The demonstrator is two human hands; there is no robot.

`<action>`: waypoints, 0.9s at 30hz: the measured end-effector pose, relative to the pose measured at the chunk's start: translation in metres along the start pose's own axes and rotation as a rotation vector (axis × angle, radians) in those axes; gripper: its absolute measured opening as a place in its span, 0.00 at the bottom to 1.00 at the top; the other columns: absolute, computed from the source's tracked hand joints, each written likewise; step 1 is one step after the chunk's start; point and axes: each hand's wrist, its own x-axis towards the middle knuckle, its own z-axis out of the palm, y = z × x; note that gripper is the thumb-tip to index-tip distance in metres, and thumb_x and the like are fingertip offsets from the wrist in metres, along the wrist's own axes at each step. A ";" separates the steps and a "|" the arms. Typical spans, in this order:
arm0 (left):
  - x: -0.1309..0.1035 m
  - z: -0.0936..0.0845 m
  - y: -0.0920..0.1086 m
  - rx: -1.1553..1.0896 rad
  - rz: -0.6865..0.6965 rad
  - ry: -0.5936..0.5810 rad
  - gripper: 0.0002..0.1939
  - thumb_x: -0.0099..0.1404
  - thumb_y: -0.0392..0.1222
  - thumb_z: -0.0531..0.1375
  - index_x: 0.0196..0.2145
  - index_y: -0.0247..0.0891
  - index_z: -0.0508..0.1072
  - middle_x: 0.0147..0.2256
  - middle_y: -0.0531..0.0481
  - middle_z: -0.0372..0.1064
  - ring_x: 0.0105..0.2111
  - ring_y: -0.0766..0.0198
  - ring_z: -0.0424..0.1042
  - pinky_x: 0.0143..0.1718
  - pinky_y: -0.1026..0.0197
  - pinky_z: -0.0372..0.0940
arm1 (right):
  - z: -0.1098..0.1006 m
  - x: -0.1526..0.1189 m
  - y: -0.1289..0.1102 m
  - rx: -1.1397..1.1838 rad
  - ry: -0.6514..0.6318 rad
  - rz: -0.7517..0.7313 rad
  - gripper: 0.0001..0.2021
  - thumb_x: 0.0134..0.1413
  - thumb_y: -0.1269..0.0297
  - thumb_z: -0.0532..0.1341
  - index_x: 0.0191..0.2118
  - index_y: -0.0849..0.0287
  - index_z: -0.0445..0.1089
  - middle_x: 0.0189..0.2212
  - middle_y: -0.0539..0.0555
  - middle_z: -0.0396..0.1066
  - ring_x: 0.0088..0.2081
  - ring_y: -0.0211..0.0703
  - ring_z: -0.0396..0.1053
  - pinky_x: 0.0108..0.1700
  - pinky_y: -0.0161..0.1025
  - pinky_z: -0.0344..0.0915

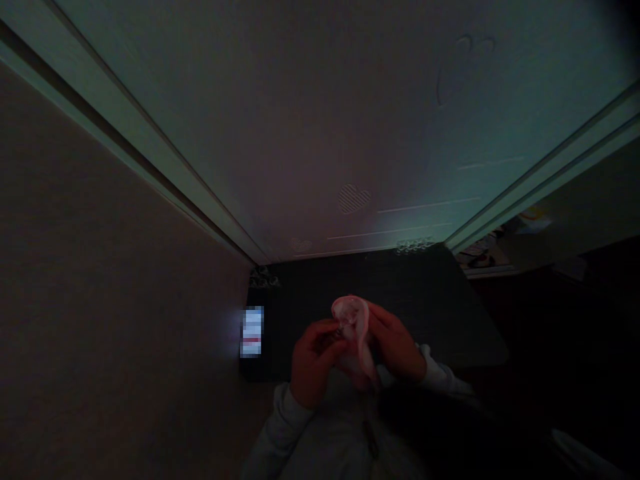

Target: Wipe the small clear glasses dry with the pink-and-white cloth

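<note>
Close to my body, a soft pinkish pouch is held up with its rounded mouth facing me. My right hand is wrapped around its right side. At the pouch's mouth, my left hand has its thumb and fingers pinched together. Something small shows by those fingertips, but the dim light hides what it is. Pale crumpled material is visible inside the mouth.
Beneath my hands is a dark desk top. A lit, pixelated screen stands at its left edge by the brown wall. Behind rises a pale panel with embossed hearts. Cluttered items lie at the right.
</note>
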 end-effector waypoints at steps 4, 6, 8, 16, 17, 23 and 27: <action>0.001 0.000 -0.002 0.025 0.024 0.005 0.11 0.47 0.35 0.65 0.32 0.40 0.76 0.34 0.50 0.75 0.35 0.59 0.74 0.37 0.59 0.68 | 0.003 -0.001 -0.002 -0.056 -0.032 0.013 0.21 0.49 0.48 0.61 0.44 0.57 0.73 0.38 0.54 0.76 0.41 0.50 0.72 0.40 0.42 0.67; 0.000 0.000 -0.003 0.039 0.037 -0.006 0.11 0.48 0.35 0.65 0.33 0.40 0.76 0.34 0.50 0.75 0.35 0.59 0.74 0.37 0.59 0.69 | 0.003 -0.002 -0.002 -0.097 -0.045 -0.011 0.19 0.49 0.51 0.61 0.43 0.58 0.73 0.37 0.54 0.76 0.40 0.50 0.71 0.39 0.42 0.67; 0.000 0.001 -0.004 0.053 0.058 -0.027 0.11 0.49 0.34 0.64 0.33 0.40 0.76 0.35 0.50 0.75 0.36 0.59 0.74 0.37 0.60 0.69 | 0.004 -0.002 -0.001 -0.124 -0.042 -0.049 0.17 0.47 0.55 0.63 0.42 0.58 0.72 0.38 0.54 0.76 0.40 0.49 0.71 0.40 0.43 0.66; 0.001 -0.001 -0.008 0.151 0.164 -0.106 0.12 0.52 0.35 0.64 0.36 0.40 0.75 0.37 0.48 0.75 0.39 0.58 0.73 0.40 0.59 0.68 | 0.006 -0.001 0.001 -0.229 0.007 -0.183 0.14 0.47 0.62 0.61 0.42 0.57 0.68 0.40 0.55 0.74 0.42 0.49 0.70 0.44 0.44 0.64; 0.001 -0.002 -0.007 0.164 0.181 -0.103 0.11 0.52 0.35 0.64 0.36 0.39 0.75 0.38 0.48 0.74 0.39 0.57 0.73 0.40 0.58 0.68 | 0.005 -0.001 0.002 -0.243 0.012 -0.210 0.14 0.48 0.60 0.61 0.43 0.56 0.68 0.40 0.55 0.73 0.42 0.48 0.70 0.44 0.44 0.64; 0.002 -0.009 0.000 0.251 0.270 0.015 0.06 0.60 0.37 0.58 0.36 0.40 0.74 0.37 0.47 0.70 0.38 0.60 0.70 0.39 0.59 0.65 | -0.004 0.001 0.005 -0.364 0.025 -0.261 0.21 0.54 0.44 0.54 0.43 0.57 0.65 0.35 0.55 0.70 0.34 0.44 0.66 0.37 0.41 0.64; 0.002 -0.011 0.005 0.307 0.320 0.002 0.09 0.60 0.36 0.58 0.39 0.41 0.74 0.37 0.49 0.70 0.37 0.61 0.69 0.39 0.59 0.65 | -0.005 -0.001 0.005 -0.445 -0.125 -0.189 0.21 0.55 0.45 0.52 0.42 0.58 0.65 0.32 0.53 0.67 0.32 0.43 0.64 0.34 0.39 0.62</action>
